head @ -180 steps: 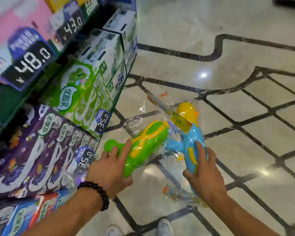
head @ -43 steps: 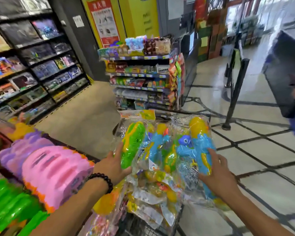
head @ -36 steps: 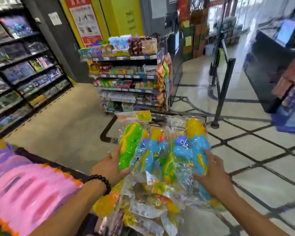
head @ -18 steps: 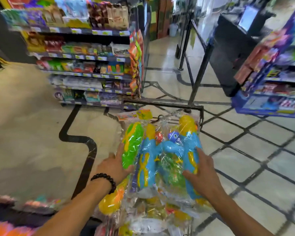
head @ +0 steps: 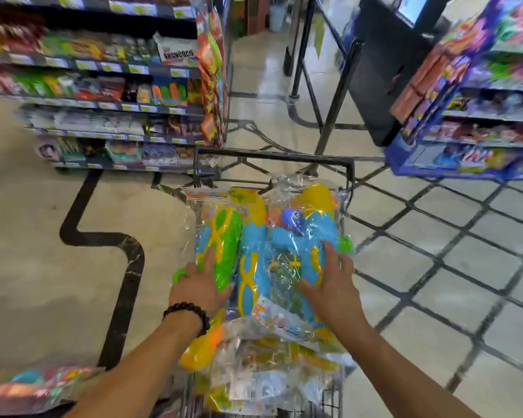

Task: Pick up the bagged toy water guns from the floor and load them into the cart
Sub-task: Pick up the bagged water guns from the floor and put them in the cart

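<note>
shelf goods (head: 103, 86) blurred, cart (head: 272, 155) base cut off, lower bags (head: 263, 384) buried

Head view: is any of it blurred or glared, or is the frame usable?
Head view: the shelves at left and right smear with motion blur; the bagged water guns and both hands stay fairly sharp; the clear bags carry mild glare; the floor lines bow from wide-angle distortion. Usable.
</note>
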{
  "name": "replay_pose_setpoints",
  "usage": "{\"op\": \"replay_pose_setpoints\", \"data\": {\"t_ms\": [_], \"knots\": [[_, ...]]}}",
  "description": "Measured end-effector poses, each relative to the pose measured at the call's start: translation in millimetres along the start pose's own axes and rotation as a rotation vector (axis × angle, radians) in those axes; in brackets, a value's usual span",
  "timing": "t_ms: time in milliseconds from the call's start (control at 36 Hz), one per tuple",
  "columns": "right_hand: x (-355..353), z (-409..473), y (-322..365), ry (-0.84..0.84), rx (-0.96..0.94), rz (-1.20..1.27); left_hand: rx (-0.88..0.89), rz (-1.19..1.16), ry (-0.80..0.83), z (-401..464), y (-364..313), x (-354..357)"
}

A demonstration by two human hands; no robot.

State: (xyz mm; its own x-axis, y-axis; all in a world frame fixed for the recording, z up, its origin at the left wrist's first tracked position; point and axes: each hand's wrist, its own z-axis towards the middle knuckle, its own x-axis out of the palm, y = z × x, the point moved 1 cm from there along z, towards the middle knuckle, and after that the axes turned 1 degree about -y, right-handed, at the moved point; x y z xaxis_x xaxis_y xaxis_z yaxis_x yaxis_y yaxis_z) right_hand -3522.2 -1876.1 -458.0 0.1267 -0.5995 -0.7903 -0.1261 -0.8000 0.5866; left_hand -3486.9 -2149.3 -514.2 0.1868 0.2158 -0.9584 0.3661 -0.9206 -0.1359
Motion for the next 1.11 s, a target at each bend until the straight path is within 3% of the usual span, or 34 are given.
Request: {"op": "replay_pose_setpoints", "data": {"t_ms": [778, 1111], "knots": [[15, -1, 21, 0.001, -0.041, -0.072, -0.012, 0.038, -0.036, -11, -15, 16], [-4, -13, 14, 0.029, -0.116, -0.094, 0.043, -0.072, 0.029, -33, -1, 7]]}}
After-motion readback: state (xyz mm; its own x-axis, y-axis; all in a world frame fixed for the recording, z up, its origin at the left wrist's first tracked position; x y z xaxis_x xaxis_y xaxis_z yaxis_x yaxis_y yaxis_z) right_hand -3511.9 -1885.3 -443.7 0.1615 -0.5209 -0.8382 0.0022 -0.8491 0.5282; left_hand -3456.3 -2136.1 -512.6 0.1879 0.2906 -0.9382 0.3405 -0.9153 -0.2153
